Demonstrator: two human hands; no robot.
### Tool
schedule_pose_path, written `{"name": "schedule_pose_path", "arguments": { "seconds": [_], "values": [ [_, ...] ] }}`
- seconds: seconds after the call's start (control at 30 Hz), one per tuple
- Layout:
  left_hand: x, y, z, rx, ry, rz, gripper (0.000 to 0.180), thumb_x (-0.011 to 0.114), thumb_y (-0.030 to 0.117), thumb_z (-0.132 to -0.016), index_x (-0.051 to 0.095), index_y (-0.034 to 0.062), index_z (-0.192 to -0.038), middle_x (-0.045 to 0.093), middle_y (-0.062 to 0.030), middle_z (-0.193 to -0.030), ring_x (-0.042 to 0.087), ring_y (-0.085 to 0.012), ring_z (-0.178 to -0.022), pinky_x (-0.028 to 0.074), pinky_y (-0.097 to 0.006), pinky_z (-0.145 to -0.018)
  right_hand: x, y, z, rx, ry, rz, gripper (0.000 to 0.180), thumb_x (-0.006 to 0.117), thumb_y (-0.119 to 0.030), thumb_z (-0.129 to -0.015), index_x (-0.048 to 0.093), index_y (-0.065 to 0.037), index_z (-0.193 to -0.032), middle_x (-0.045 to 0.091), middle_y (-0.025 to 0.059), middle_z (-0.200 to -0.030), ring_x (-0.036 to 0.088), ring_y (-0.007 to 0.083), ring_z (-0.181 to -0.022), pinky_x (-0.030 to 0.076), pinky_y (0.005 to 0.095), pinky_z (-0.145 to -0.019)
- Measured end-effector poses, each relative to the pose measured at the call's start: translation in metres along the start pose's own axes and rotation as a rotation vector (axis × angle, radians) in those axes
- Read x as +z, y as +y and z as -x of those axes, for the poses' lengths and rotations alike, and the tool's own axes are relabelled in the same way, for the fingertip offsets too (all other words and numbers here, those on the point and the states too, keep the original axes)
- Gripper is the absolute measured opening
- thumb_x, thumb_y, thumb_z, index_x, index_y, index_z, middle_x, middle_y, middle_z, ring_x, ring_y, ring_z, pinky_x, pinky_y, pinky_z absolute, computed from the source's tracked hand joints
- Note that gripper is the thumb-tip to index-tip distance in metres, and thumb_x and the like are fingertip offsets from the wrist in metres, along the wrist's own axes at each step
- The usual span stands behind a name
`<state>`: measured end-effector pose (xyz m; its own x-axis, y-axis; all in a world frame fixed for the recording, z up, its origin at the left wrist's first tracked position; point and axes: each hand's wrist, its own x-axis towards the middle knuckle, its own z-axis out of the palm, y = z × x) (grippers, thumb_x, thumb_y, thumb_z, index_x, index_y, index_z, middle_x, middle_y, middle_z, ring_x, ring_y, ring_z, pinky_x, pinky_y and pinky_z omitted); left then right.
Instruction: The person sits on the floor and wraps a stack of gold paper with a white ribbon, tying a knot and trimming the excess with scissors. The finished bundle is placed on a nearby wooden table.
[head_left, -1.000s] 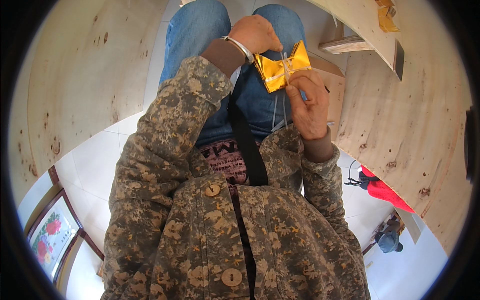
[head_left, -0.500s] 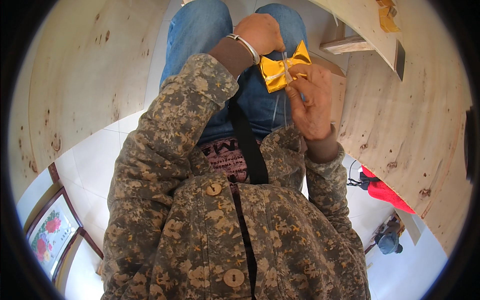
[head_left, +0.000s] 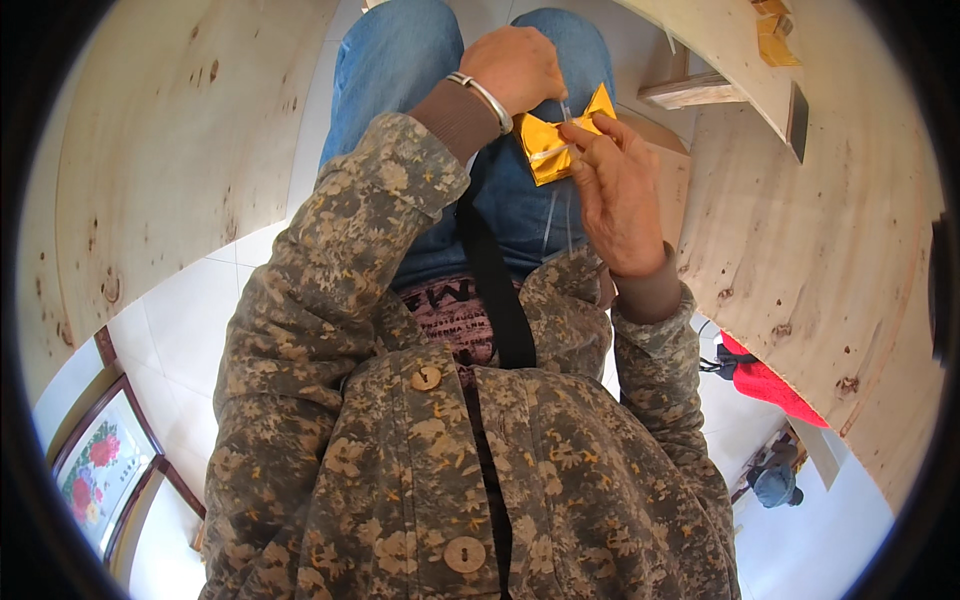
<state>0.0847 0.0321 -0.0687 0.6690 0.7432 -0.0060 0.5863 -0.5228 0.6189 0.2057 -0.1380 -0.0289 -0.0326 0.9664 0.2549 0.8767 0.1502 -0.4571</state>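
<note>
A shiny gold foil paper piece (head_left: 546, 143), drawn in at its waist like a bow, is above my right thigh. A thin clear plastic strip (head_left: 567, 112) runs across its middle, and its loose ends hang toward my lap. My left hand (head_left: 517, 68), beyond the gold piece, has its fingers closed on the far end of the strip; the fingertips are partly hidden. My right hand (head_left: 622, 190) grips the piece at its waist from the right, with thumb below and fingertips on top.
Pale wooden boards rise at the left (head_left: 170, 130) and right (head_left: 800, 240). More gold foil pieces (head_left: 777, 38) lie on a wooden surface at the far right. A wooden bar (head_left: 690, 91) juts out near my right knee. A red item (head_left: 775, 385) shows beyond the right board.
My right fingers have moved up onto the middle of the gold piece and now cover more of the strip. My left hand stays almost in place.
</note>
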Motion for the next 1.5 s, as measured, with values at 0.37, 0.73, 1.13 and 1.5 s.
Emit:
{"name": "schedule_pose_path", "arguments": {
  "seconds": [0.37,0.73,1.13,1.5],
  "values": [
    [-0.023,-0.001,0.034,0.275,0.058,0.235,0.014,0.075,0.013,-0.086,0.079,0.0017,-0.094,0.075,-0.0135,-0.088,0.073,-0.024,-0.075,0.058,-0.03,-0.071,0.008,0.004,0.006,-0.003,0.046,-0.002,0.032,0.071,-0.016,-0.09,0.065,-0.004,-0.119,0.069,0.0125,-0.119,0.056,0.0363,-0.124,0.041,0.048,-0.102],
    [-0.02,-0.004,0.04,0.178,0.022,0.503,0.014,0.078,0.013,-0.086,0.079,0.0042,-0.096,0.076,-0.0087,-0.092,0.073,-0.0166,-0.085,0.059,-0.029,-0.076,-0.008,0.005,0.006,0.016,-0.048,-0.116,0.026,0.064,-0.005,-0.076,0.062,-0.005,-0.102,0.07,0.0093,-0.125,0.055,0.038,-0.126,0.039,0.0498,-0.106],
    [-0.013,-0.008,0.04,0.138,-0.047,0.655,0.014,0.079,0.013,-0.087,0.079,0.0054,-0.099,0.076,-0.0053,-0.095,0.071,-0.0128,-0.087,0.058,-0.027,-0.08,0.004,0.006,0.006,0.034,0.047,-0.088,0.019,0.072,-0.003,-0.085,0.062,-0.007,-0.101,0.073,0.0088,-0.119,0.058,0.036,-0.123,0.041,0.0472,-0.101],
    [-0.016,-0.006,0.044,0.146,-0.047,0.62,0.014,0.079,0.013,-0.086,0.078,0.0053,-0.098,0.076,-0.0056,-0.096,0.071,-0.014,-0.091,0.057,-0.029,-0.084,0.016,0.006,0.009,0.184,0.174,-0.156,0.023,0.075,-0.005,-0.087,0.075,-0.009,-0.109,0.067,0.0182,-0.115,0.062,0.0348,-0.11,0.046,0.0427,-0.097]
  ]
}}
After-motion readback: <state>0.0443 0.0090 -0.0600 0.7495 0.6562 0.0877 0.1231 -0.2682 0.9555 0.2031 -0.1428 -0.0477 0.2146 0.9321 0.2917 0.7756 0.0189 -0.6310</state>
